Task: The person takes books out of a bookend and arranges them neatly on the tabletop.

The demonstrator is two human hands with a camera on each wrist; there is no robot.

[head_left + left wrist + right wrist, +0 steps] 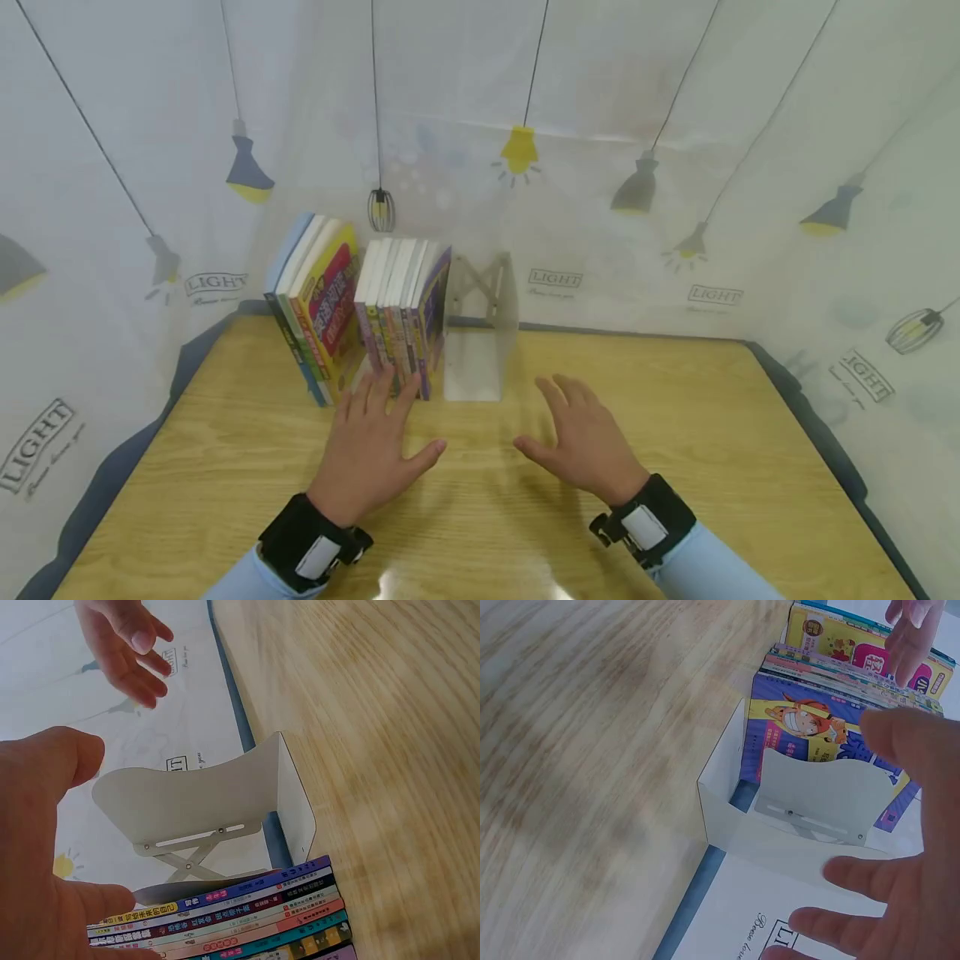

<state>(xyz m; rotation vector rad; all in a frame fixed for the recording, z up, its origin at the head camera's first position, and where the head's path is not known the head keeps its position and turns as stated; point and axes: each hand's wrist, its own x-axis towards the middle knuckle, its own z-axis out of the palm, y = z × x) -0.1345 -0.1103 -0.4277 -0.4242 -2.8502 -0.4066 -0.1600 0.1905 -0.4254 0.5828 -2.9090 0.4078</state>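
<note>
Toward the back of the worktop (pixel 637 392), a white book rack (pixel 472 367) stands just right of a row of thin books (pixel 390 342), its upright plates presumably there to stop them toppling; taller books (pixel 322 292) lean at the left. My left grip (pixel 367 458) has its fingers spread at the thin books' spines, touching or not I cannot tell; my right grip (pixel 588 446), fingers also apart, holds nothing, near the rack's right side. The left wrist view shows rivets on the crossed struts (pixel 189 866); the right wrist view alone reveals the cartoon face (pixel 802 720) on the end cover.
</note>
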